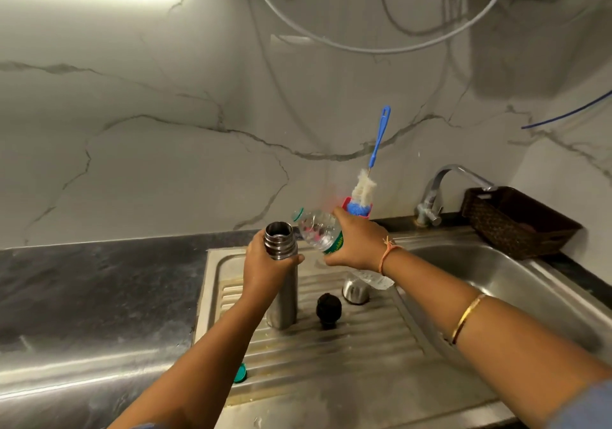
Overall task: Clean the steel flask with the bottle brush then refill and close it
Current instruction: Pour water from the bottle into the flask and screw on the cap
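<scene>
Flask point(285, 292) neck wrapped by left fingers point(292, 260), right fingers point(344, 220) grasping tilted plastic bottle point(319, 229)

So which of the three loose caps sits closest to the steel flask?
The dark round stopper, right beside the flask. The steel cap stands farther right; the small green cap lies off at the drainboard edge, near left.

The drainboard point(331, 355) is carrying the flask point(283, 296), a black stopper point(328, 309), a steel cup point(355, 291) and a green cap point(240, 373); a basket point(516, 223) is sitting on the counter point(99, 296).
</scene>
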A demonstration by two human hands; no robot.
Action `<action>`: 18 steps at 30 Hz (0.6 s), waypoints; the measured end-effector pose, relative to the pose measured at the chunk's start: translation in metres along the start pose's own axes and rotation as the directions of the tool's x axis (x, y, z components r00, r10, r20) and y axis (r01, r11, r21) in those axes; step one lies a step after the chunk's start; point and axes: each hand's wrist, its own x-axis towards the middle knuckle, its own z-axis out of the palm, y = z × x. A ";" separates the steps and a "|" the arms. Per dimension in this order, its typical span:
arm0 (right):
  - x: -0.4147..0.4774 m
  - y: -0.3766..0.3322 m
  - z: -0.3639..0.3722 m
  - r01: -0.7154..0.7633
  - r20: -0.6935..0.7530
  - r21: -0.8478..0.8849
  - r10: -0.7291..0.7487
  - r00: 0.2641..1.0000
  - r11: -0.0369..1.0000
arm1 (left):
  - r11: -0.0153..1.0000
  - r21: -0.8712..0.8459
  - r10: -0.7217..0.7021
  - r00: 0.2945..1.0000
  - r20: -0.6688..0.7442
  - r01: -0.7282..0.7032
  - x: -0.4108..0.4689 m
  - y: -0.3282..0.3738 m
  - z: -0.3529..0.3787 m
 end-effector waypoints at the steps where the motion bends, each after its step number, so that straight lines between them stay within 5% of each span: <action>1: 0.002 -0.001 -0.001 0.001 0.014 -0.040 -0.001 1.000 0.999 | 1.000 -0.003 0.008 1.000 -0.010 -0.008 0.001 -0.001 0.000; 18: 0.015 0.002 -0.007 0.056 0.095 -0.260 -0.032 0.995 0.964 | 0.996 0.064 0.052 0.998 0.043 -0.054 0.004 -0.017 -0.010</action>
